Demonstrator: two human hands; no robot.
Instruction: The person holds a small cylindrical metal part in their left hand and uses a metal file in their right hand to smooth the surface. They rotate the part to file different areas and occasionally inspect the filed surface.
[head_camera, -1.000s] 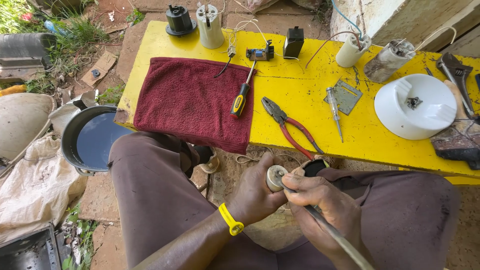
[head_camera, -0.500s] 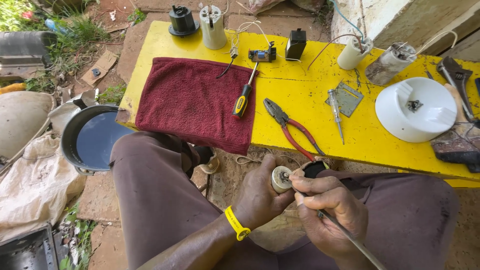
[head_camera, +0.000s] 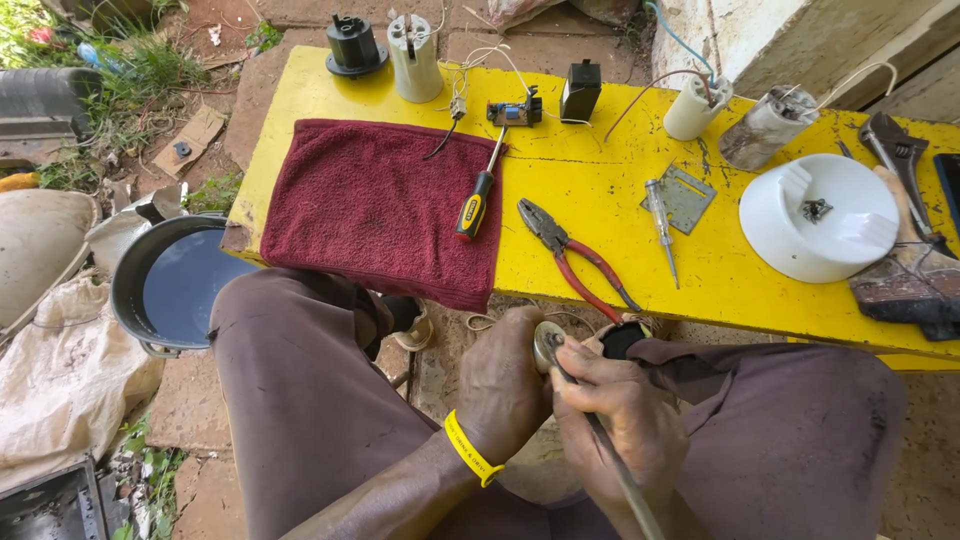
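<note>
Outdoors, on bare earth and paving stones, a yellow painted bench (head_camera: 600, 240) runs across the view from ten o'clock to three o'clock, its paint scuffed and stained. A person sits before it with both hands over the lap.

At six o'clock the left hand (head_camera: 505, 385) is curled tight around a small round metal part (head_camera: 547, 345), its pale rim just showing above the knuckles. A yellow wristband (head_camera: 470, 450) circles that wrist. The right hand (head_camera: 615, 415) is closed in a fist around a slim rod-like tool (head_camera: 610, 460), whose tip presses against the round part; the shaft runs down and away toward five o'clock.

As I judge it, the risk lies at that tip: the part is smooth, rounded and held in bare fingers, so a hard push could make the tool skid off into the left palm, or pop the part loose onto the ground.

On the bench, a dark red terry towel (head_camera: 385, 210) lies soft and napped at eleven o'clock. Just right of it rests a screwdriver (head_camera: 478, 195) with a yellow and black grip, then red-handled pliers (head_camera: 575, 260) at twelve. A glossy white round cover (head_camera: 820, 215) sits at two o'clock, and a dark metal basin (head_camera: 175, 280) of water stands on the ground at nine.
</note>
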